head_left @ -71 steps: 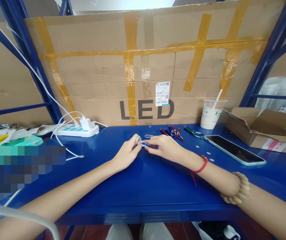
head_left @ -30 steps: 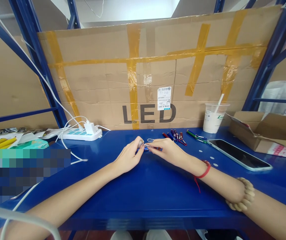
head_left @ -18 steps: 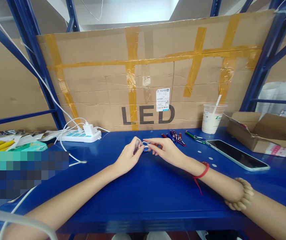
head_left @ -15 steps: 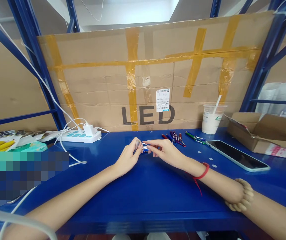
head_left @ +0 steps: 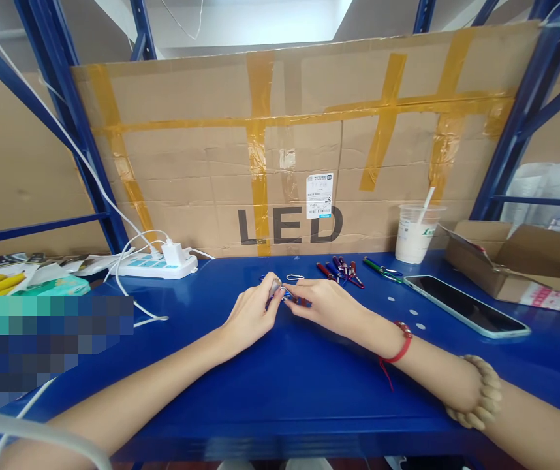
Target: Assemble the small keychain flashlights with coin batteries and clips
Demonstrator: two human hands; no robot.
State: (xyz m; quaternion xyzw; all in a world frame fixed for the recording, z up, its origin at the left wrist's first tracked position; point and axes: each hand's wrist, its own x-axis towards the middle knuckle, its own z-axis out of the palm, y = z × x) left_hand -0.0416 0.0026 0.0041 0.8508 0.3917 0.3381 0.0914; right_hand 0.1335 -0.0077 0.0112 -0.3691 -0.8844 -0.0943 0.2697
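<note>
My left hand (head_left: 250, 314) and my right hand (head_left: 323, 301) meet fingertip to fingertip over the blue shelf top (head_left: 280, 385). Both pinch the same small blue carabiner clip (head_left: 286, 295), with a thin silver ring at its end; most of it is hidden by my fingers. A loose silver ring (head_left: 295, 277) lies just behind my hands. Several more coloured clips (head_left: 341, 269) lie a little to the right of my right hand. A red string and a bead bracelet are on my right forearm.
A green clip pair (head_left: 382, 268), a plastic cup with a straw (head_left: 413, 232) and a phone (head_left: 466, 305) lie at the right, beside an open cardboard box (head_left: 519, 258). A white power strip (head_left: 157, 264) with cables sits at the left. A taped cardboard sheet (head_left: 290, 143) stands behind.
Both hands stayed together on the small clip, shifting slightly nearer to me; the fingers reworked their pinch. The view also tilted a little.
</note>
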